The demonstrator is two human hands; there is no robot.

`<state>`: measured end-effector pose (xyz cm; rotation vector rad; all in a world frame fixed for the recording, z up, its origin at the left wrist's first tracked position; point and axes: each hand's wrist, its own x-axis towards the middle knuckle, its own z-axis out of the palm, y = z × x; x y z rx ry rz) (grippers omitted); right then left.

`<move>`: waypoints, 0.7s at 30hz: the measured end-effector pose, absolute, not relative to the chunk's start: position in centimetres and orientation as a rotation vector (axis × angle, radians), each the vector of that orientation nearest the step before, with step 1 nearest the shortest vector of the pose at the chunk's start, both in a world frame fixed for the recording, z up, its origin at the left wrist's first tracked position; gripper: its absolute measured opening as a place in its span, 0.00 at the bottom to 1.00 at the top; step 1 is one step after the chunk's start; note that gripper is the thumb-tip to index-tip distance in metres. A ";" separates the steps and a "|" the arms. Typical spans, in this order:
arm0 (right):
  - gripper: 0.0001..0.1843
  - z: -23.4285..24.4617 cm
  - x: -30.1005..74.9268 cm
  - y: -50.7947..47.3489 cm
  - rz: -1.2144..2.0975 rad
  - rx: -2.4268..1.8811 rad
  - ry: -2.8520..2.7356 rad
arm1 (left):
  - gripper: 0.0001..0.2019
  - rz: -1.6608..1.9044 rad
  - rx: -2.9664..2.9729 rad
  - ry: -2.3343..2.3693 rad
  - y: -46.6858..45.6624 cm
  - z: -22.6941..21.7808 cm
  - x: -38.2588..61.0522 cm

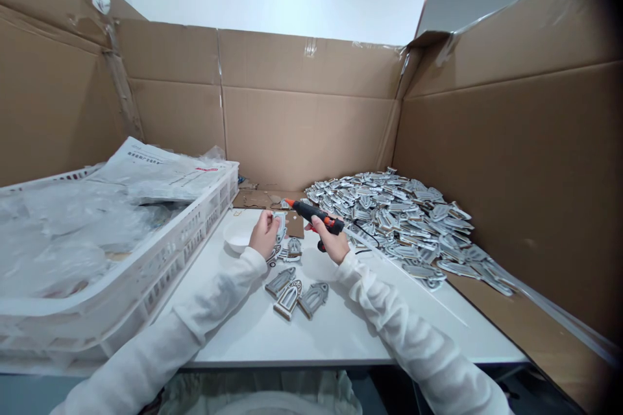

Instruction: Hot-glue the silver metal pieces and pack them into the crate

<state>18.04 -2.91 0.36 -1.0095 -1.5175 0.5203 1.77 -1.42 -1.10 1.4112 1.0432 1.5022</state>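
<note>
My right hand is wrapped round a black and orange hot glue gun, its orange nozzle pointing left. Between the fingers of my left hand is a small grey arch-shaped piece, held upright just below the nozzle. I cannot tell whether the nozzle touches it. Several similar arch-shaped pieces lie on the white table nearer to me, and a few more sit right under my hands. A white round dish is partly hidden behind my left hand.
A big heap of grey arch pieces fills the right rear. On the left stands a white plastic basket with plastic bags and a printed paper. Tall cardboard walls enclose the back and sides. A black cord trails behind the glue gun.
</note>
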 end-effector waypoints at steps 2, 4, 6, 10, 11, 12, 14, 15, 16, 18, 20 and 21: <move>0.18 0.3 18.1 -2.9 0.464 -1.020 -1.598 | 0.10 1.448 1.392 1.019 -1.7 -1.0 1.9; 0.18 0.4 18.0 -3.0 0.433 -1.009 -1.694 | 0.10 1.426 1.373 1.016 -1.8 -0.8 1.9; 0.17 0.3 18.0 -3.0 0.393 -1.012 -1.768 | 0.10 1.422 1.327 1.006 -1.8 -0.7 1.9; 0.17 0.0 17.9 -2.9 0.308 -1.038 -1.839 | 0.10 1.437 1.294 0.978 -1.6 -0.7 1.9; 0.18 0.0 17.9 -2.8 0.294 -1.040 -1.856 | 0.10 1.438 1.291 0.977 -1.6 -0.7 1.9; 0.18 -0.1 17.9 -2.7 0.279 -1.046 -1.864 | 0.10 1.437 1.289 0.976 -1.6 -0.7 1.9; 0.19 -0.1 17.9 -2.6 0.249 -1.062 -1.858 | 0.10 1.438 1.289 0.969 -1.7 -0.6 1.9; 0.19 -0.1 18.0 -2.5 0.239 -1.069 -1.850 | 0.10 1.437 1.292 0.967 -1.7 -0.6 1.9; 0.19 -0.1 18.0 -2.5 0.233 -1.073 -1.845 | 0.10 1.436 1.296 0.966 -1.8 -0.5 1.9; 0.19 0.0 18.1 -2.5 0.234 -1.072 -1.847 | 0.10 1.434 1.304 0.966 -1.9 -0.4 2.0; 0.19 0.1 18.1 -2.5 0.247 -1.068 -1.859 | 0.10 1.427 1.311 0.965 -1.9 -0.4 2.0; 0.19 0.2 18.1 -2.6 0.252 -1.068 -1.863 | 0.10 1.424 1.312 0.963 -1.9 -0.4 2.0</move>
